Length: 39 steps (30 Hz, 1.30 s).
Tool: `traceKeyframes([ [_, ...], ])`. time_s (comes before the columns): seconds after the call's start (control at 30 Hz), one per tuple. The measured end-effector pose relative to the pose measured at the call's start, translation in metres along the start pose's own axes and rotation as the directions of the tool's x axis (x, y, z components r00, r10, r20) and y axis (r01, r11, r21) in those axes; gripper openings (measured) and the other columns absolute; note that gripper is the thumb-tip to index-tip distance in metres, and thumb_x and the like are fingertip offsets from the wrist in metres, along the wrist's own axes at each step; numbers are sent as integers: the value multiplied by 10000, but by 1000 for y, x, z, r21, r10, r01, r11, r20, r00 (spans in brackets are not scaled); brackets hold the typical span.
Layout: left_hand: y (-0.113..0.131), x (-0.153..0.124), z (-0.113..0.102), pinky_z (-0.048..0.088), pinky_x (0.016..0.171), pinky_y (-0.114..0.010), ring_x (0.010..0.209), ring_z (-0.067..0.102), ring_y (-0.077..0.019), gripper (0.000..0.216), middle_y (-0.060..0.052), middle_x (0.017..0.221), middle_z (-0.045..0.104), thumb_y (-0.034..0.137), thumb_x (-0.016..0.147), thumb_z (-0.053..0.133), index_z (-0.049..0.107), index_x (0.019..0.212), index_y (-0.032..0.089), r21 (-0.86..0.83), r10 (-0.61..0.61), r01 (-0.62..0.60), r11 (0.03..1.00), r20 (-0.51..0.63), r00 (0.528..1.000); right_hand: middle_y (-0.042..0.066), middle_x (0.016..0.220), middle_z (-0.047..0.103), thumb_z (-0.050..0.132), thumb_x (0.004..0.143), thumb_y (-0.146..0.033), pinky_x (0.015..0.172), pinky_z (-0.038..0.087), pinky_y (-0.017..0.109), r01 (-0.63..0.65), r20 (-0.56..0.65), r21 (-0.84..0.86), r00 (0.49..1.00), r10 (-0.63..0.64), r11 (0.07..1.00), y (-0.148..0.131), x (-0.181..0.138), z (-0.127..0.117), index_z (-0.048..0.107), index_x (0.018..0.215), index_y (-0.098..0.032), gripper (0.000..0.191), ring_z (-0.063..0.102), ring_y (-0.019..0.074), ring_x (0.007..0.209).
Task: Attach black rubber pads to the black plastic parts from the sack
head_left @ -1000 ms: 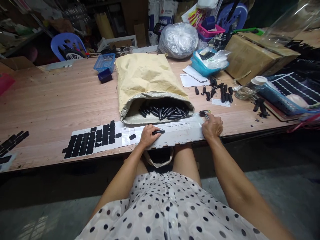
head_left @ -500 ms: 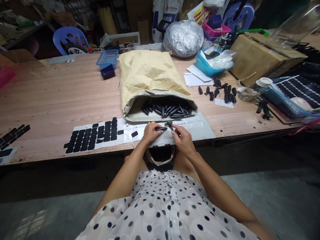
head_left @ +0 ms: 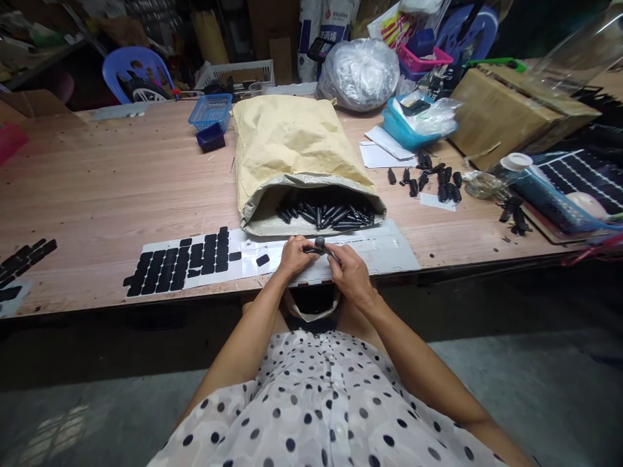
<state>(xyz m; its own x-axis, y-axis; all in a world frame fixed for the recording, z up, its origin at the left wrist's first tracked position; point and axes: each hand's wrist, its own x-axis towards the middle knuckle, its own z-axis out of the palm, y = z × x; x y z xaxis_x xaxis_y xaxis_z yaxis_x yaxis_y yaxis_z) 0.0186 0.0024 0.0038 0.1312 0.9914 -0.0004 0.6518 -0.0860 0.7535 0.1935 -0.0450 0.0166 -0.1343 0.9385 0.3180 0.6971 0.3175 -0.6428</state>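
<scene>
My left hand [head_left: 294, 257] is closed around a slim black tube-shaped part [head_left: 310, 250], low over a grey-white board [head_left: 394, 250] at the table's edge. In my right hand [head_left: 354, 272] is the handle of a small hammer-like tool [head_left: 320, 242], whose round dark head is over the black part's end. Whether the head touches the part I cannot tell. Just beyond both hands lies a tan paper sack [head_left: 296, 136], its mouth facing me, with several similar black parts [head_left: 331, 214] inside. To the left is a sheet of black stickers [head_left: 165, 267], with one loose sticker [head_left: 263, 260].
A blue basket [head_left: 210, 111] and a dark blue box [head_left: 211, 138] stand left of the sack. Small black pieces [head_left: 442, 185], a teal basin [head_left: 413, 133] and a cardboard box [head_left: 501, 113] are on the right. An open bag [head_left: 311, 316] hangs below the table edge.
My right hand has shifted slightly left, bringing the tool's head over the end of the black part. My left hand stays nearly in place, still holding the part.
</scene>
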Motion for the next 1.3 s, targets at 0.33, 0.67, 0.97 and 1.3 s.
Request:
traceKeyframes([
  [0.33, 1, 0, 0, 523, 909, -376, 962, 600, -236, 169, -8, 877, 705, 201, 721, 796, 815, 874, 271, 17, -24, 24, 1000, -9, 1000, 71, 953, 709, 495, 931, -219, 854, 553, 373, 7, -104, 20, 995, -5, 1000, 17, -3, -2, 742, 1191, -269, 362, 653, 243, 901],
  [0.67, 0, -5, 4, 512, 898, -388, 951, 585, -243, 149, -22, 904, 693, 220, 752, 782, 800, 893, 266, 79, 27, -23, 997, -48, 998, 89, 891, 584, 532, 859, -199, 785, 447, 389, -415, -436, -220, 851, 292, 883, 111, 32, -67, 744, 1211, -216, 411, 553, 269, 859],
  [0.97, -7, -6, 7, 512, 883, -380, 941, 599, -232, 123, -18, 916, 674, 200, 787, 757, 762, 893, 262, 79, 68, -61, 995, -94, 993, 103, 893, 536, 510, 845, -137, 770, 387, 396, -584, -485, -278, 771, 413, 763, 143, 43, -65, 785, 1141, -208, 410, 504, 261, 853],
  [1.3, -5, -7, 7, 515, 909, -392, 969, 614, -239, 155, -20, 973, 683, 182, 773, 747, 705, 902, 257, 110, 81, -69, 992, -114, 990, 89, 868, 626, 448, 856, -248, 821, 487, 407, -363, -500, -36, 813, 297, 931, 108, 31, -52, 721, 1214, -175, 457, 553, 252, 814],
])
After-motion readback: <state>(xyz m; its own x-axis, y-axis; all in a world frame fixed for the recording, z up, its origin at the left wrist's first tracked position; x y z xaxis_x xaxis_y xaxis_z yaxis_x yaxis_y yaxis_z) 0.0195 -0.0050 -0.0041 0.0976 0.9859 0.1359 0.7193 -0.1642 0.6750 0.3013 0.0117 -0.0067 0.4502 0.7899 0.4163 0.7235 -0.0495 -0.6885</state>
